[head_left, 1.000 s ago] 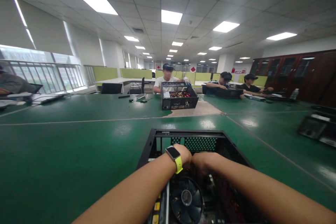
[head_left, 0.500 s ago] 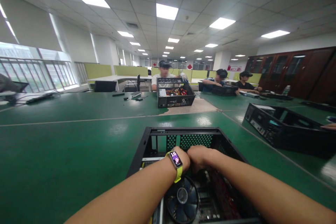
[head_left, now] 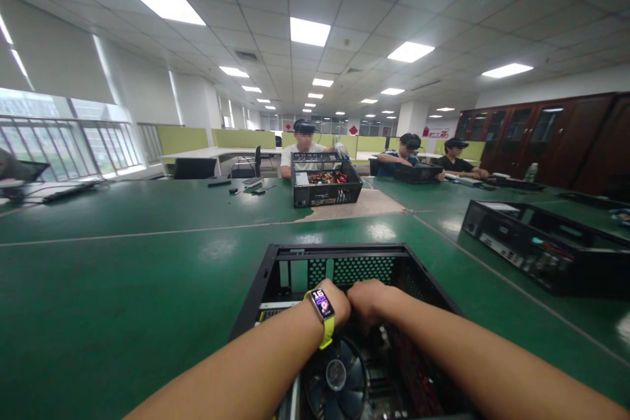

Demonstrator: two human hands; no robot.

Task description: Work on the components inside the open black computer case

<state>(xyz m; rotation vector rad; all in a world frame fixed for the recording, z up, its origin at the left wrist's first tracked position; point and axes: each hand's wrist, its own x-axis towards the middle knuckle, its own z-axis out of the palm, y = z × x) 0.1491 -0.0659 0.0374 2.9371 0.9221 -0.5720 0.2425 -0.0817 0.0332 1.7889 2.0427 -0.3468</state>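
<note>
Directly in front of me lies an open black computer case with a perforated far wall. Both my hands reach down inside it, side by side. My left hand, with a yellow-banded smartwatch on the wrist, is curled with its fingertips hidden. My right hand sits just right of it, fingers bent down into the case. What either hand holds is hidden. Below my hands is a round cooling fan with dark blades. A dark board with reddish parts shows beside my right forearm.
The green table extends around the case. Another open computer case lies to the right. Across the table a person sits behind an open case. Small tools lie near it. Two more people sit at the far right.
My view has tilted slightly, so the case sits a little lower and further left. My hands stay close together inside it. At the right edge, another person's hand has left the neighbouring case.
</note>
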